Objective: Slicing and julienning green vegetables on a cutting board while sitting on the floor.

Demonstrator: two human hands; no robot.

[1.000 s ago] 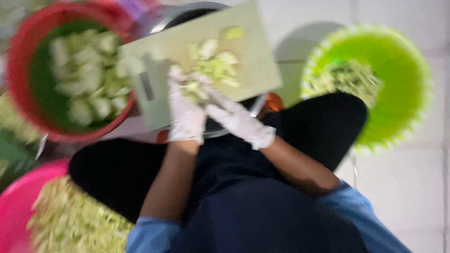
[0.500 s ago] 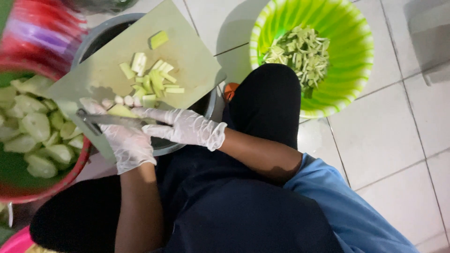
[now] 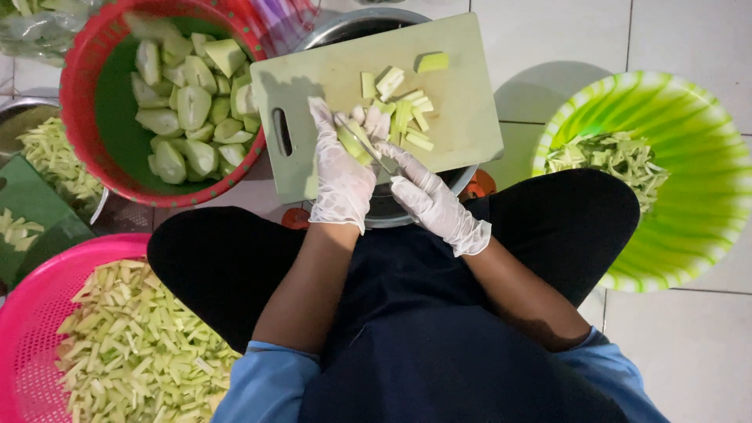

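A pale green cutting board (image 3: 329,86) lies across a metal pot (image 3: 384,207) in front of my crossed legs. Both hands wear thin white gloves. My left hand (image 3: 338,174) presses a piece of pale green vegetable (image 3: 352,145) onto the board. My right hand (image 3: 427,196) grips a knife (image 3: 368,149), its blade resting across that piece. Cut green sticks and chunks (image 3: 407,110) lie scattered on the board just beyond my fingers.
A red basin (image 3: 86,86) with peeled vegetable halves sits at the upper left. On the right stands a green basin (image 3: 697,204) with cut strips, and a pink basket (image 3: 31,329) full of strips sits at the lower left. White floor tiles surround everything.
The view has swung, so the board now sits centred. My hands have moved onto the middle of the board, and the knife now rests across the piece under my left hand.
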